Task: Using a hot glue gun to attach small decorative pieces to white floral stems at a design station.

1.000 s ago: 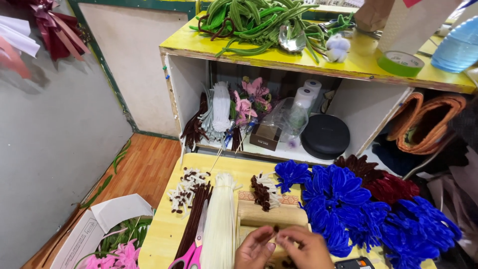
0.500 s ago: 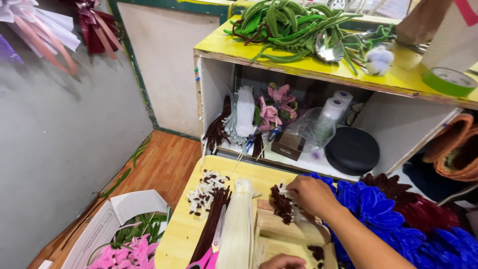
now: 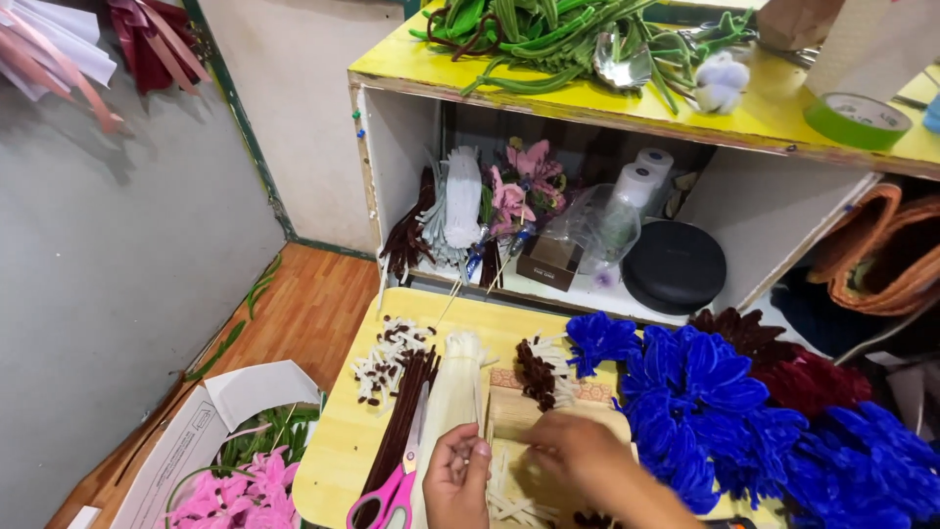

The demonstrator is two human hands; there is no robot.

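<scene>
My left hand (image 3: 458,478) is low on the yellow table (image 3: 338,446), fingers curled into a narrow pinch around a thin white stem (image 3: 477,411). The stem's long axis runs near upright in the view, pointing away from me toward the shelf; its lower end disappears into my fist. My right hand (image 3: 578,456) lies just right of it, palm down over a pale wooden board (image 3: 509,416), fingertips reaching toward the left hand. Whether it grips anything, I cannot tell; the fingers are tucked under.

Beside the left hand: a bundle of white fuzzy stems (image 3: 452,377) lying lengthwise, away from me, and a bundle of dark brown stems (image 3: 403,411) parallel to it. Pink-handled scissors (image 3: 392,490), blades pointing up-table along the brown bundle. Short white-and-brown cut bits (image 3: 387,358) scattered at the far left of the table; more short white cuts by my wrists.

To the right: blue fuzzy flowers (image 3: 705,392), plush, looped petals, heaped close; dark red ones (image 3: 783,362) behind them.

Shelf cubby: black round case (image 3: 674,266), white rolls (image 3: 641,176), pink flowers (image 3: 524,186). On top: green stems (image 3: 548,39), green tape roll (image 3: 857,120).
</scene>
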